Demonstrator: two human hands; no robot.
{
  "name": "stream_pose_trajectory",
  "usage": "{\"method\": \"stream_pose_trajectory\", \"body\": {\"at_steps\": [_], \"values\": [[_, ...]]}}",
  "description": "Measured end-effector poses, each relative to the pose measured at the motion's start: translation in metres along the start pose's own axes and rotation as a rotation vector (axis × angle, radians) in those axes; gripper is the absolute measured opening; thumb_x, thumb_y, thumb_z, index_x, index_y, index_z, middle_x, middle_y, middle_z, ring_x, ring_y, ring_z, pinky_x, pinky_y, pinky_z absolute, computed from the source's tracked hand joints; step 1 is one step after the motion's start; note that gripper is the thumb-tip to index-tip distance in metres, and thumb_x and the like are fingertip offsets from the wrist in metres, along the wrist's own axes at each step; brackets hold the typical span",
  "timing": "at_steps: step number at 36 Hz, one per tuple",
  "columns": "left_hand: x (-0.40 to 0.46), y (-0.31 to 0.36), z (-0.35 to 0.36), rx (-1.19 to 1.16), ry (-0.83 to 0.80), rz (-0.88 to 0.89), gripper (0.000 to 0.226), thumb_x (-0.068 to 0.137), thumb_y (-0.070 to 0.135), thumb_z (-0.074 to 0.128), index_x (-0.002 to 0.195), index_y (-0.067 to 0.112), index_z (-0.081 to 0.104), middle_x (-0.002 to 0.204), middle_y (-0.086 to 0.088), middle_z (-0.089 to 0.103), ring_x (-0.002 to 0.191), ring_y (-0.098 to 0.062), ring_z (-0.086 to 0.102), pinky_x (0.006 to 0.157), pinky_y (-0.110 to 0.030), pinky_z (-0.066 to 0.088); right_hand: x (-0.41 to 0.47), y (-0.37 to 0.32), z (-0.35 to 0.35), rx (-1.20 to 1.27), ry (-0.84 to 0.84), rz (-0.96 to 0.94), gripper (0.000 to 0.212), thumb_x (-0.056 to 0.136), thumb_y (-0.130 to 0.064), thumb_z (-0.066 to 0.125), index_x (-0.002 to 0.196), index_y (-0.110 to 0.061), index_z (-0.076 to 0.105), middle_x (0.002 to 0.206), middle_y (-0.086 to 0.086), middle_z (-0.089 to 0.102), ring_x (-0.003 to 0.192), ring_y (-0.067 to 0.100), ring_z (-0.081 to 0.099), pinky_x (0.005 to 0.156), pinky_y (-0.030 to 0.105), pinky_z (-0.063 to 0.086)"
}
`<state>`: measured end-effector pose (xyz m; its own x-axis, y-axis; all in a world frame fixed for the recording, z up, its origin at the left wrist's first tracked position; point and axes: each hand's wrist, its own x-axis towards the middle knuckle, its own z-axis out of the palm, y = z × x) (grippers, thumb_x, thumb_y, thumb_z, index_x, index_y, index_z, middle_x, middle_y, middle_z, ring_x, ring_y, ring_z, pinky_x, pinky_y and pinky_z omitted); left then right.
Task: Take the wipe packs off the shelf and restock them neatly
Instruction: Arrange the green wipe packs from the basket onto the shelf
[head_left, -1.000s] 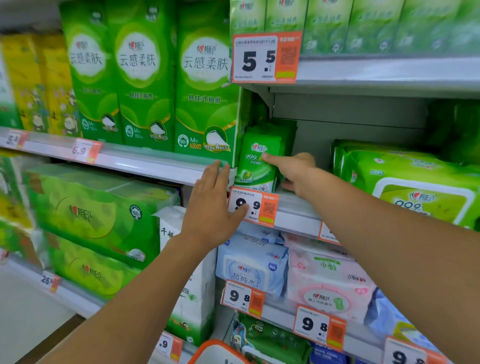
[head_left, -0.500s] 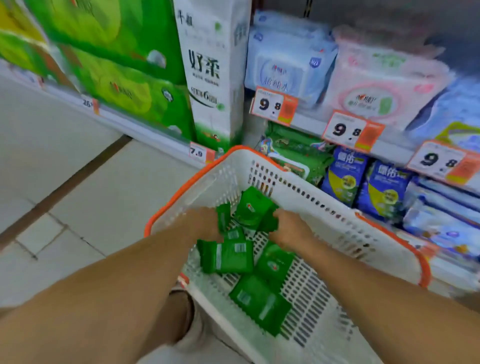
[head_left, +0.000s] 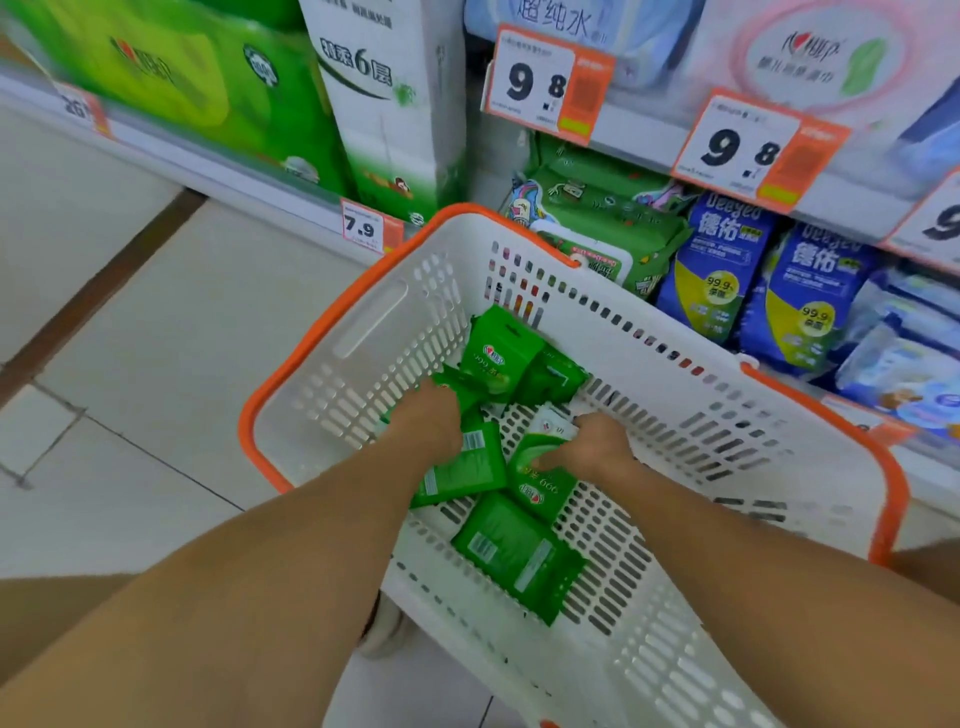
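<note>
Several small green wipe packs lie loose in a white basket (head_left: 374, 322) with an orange rim. My left hand (head_left: 428, 421) reaches down among the packs on the left, its fingers hidden between them, over a green pack (head_left: 460, 475) lying barcode up. My right hand (head_left: 587, 447) grips another green wipe pack (head_left: 540, 488) at its upper edge. One pack (head_left: 498, 356) leans upright against the basket's far wall. Another pack (head_left: 519, 556) lies flat, nearer to me.
The basket stands on a pale tiled floor (head_left: 156, 364) in front of the shelves. Blue wipe packs (head_left: 717, 270) and green packs (head_left: 597, 213) fill the bottom shelf behind it. Price tags (head_left: 540, 83) hang on the shelf edge above. A tall white tissue box (head_left: 384, 104) stands at left.
One second ago both hands were up at the shelf by the green packs. My view then dropped to the basket, and my right hand has moved nearer and taken hold of a pack.
</note>
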<state>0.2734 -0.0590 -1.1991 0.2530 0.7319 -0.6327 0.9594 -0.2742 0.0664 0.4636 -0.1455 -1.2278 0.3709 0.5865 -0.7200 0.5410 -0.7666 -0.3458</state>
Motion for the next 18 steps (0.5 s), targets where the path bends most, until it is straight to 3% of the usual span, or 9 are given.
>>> {"method": "stream_pose_trajectory", "body": {"at_steps": [2,4,5,7,8,10,12,14,18], "values": [[0.007,-0.002,-0.001,-0.099,0.008,-0.04,0.057,0.085,0.013,0.071,0.132,0.0,0.043,0.134,-0.019,0.039,0.109,-0.031,0.058,0.093,-0.037,0.053,0.0,-0.003,-0.007,-0.024,-0.079,-0.006,0.091,0.062,-0.042,0.093,0.134,-0.003,0.054,0.133,0.011,0.06,0.117,0.027,0.061,0.097,0.033,0.052],[0.009,-0.004,-0.007,-0.197,-0.02,-0.081,0.082,0.082,0.015,0.077,0.144,-0.001,0.025,0.132,-0.019,0.046,0.115,-0.031,0.056,0.093,-0.035,0.051,0.003,-0.006,-0.013,0.031,-0.091,-0.01,0.081,0.064,-0.039,0.092,0.129,-0.006,0.059,0.123,0.011,0.066,0.107,0.027,0.066,0.092,0.039,0.056],[0.011,-0.005,-0.011,-0.258,-0.025,-0.098,0.076,0.081,0.014,0.077,0.14,0.0,0.031,0.124,-0.017,0.052,0.109,-0.029,0.059,0.087,-0.034,0.051,0.004,-0.007,-0.016,0.103,-0.054,-0.017,0.067,0.067,-0.037,0.09,0.12,-0.007,0.062,0.11,0.01,0.07,0.095,0.026,0.07,0.084,0.04,0.059],[0.012,-0.007,-0.014,-0.341,-0.073,-0.113,0.032,0.085,0.013,0.073,0.107,0.009,0.051,0.095,-0.008,0.058,0.079,-0.018,0.06,0.074,-0.028,0.053,0.004,-0.008,-0.022,0.267,0.049,-0.028,0.043,0.075,-0.033,0.085,0.105,-0.01,0.064,0.093,0.009,0.071,0.077,0.022,0.07,0.064,0.034,0.058],[0.01,-0.007,-0.015,-0.346,-0.126,-0.122,0.02,0.088,0.018,0.071,0.095,0.012,0.054,0.081,-0.003,0.056,0.069,-0.015,0.056,0.074,-0.027,0.054,0.002,-0.008,-0.025,0.356,0.088,-0.034,0.037,0.077,-0.031,0.084,0.102,-0.013,0.064,0.092,0.008,0.072,0.074,0.02,0.07,0.06,0.03,0.055],[0.007,-0.009,-0.008,-0.318,-0.243,-0.141,0.032,0.085,0.032,0.076,0.1,0.007,0.063,0.065,-0.002,0.055,0.06,-0.015,0.053,0.082,-0.03,0.054,0.0,-0.008,-0.03,0.567,0.118,-0.031,0.03,0.079,-0.027,0.082,0.102,-0.016,0.066,0.096,0.009,0.073,0.077,0.02,0.07,0.063,0.03,0.056],[0.004,-0.009,0.003,-0.398,-0.293,-0.155,0.059,0.069,0.04,0.088,0.106,0.002,0.062,0.077,-0.005,0.064,0.068,-0.018,0.059,0.083,-0.03,0.053,-0.001,-0.007,-0.03,0.776,0.117,0.012,0.023,0.081,-0.024,0.08,0.1,-0.018,0.067,0.098,0.01,0.073,0.081,0.023,0.071,0.068,0.035,0.058],[0.001,-0.006,0.01,-0.452,-0.221,-0.154,0.08,0.053,0.048,0.093,0.115,0.006,0.063,0.104,-0.007,0.068,0.093,-0.022,0.064,0.091,-0.034,0.054,-0.005,-0.003,-0.028,0.896,0.092,0.038,0.021,0.082,-0.022,0.078,0.1,-0.019,0.066,0.096,0.01,0.073,0.081,0.024,0.071,0.063,0.034,0.057],[-0.009,0.007,0.012,-0.654,-0.166,-0.123,0.07,0.062,0.048,0.089,0.113,0.007,0.065,0.108,-0.007,0.068,0.1,-0.024,0.064,0.092,-0.036,0.054,-0.017,0.006,-0.022,1.21,-0.133,0.121,0.028,0.088,-0.019,0.068,0.116,-0.014,0.065,0.099,0.011,0.075,0.085,0.024,0.072,0.062,0.032,0.057]]}}
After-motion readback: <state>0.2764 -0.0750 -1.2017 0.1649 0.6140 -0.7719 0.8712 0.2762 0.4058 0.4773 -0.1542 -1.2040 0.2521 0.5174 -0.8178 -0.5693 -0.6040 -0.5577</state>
